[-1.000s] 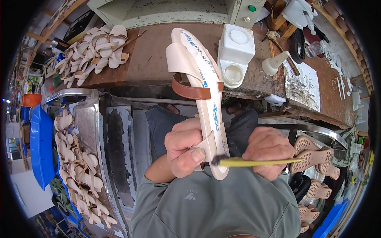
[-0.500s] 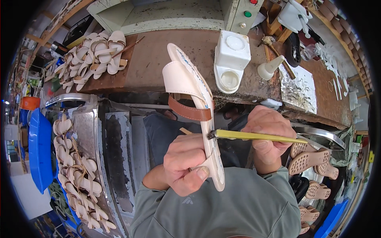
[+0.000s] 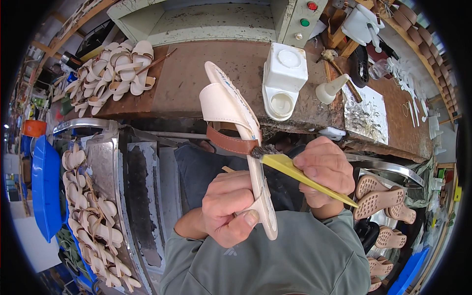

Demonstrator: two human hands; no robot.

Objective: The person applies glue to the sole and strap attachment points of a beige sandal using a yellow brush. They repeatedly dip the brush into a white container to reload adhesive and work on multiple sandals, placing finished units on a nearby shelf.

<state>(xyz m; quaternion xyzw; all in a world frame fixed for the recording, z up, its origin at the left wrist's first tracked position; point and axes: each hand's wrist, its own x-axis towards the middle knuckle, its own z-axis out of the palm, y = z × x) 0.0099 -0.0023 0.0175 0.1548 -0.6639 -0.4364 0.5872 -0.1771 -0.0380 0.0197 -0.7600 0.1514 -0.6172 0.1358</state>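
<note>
A cream sandal upper (image 3: 223, 104) with a brown strap (image 3: 231, 141) stands on edge in front of me, its underside turned to the right. My left hand (image 3: 230, 205) is closed around its lower end, thumb over the thin cream strap. In my right hand (image 3: 325, 169) is a yellow-handled brush (image 3: 307, 179), pinched between thumb and fingers. Its dark bristles touch the sandal's edge beside the brown strap, and the handle slants down to the right.
On the bench (image 3: 196, 54) stand a white plastic glue pot (image 3: 284, 81) and a pale nozzle-topped bottle (image 3: 332, 89). Piled sandal uppers lie at the back left (image 3: 115, 69) and on the left rack (image 3: 93, 216). Tan soles (image 3: 381, 201) sit at the right, near a blue bin (image 3: 46, 187) across on the left.
The brush tip has moved up along the sandal's edge to the brown strap. Its handle has swung downward at the right, turning its broad side into view. My left hand keeps its hold.
</note>
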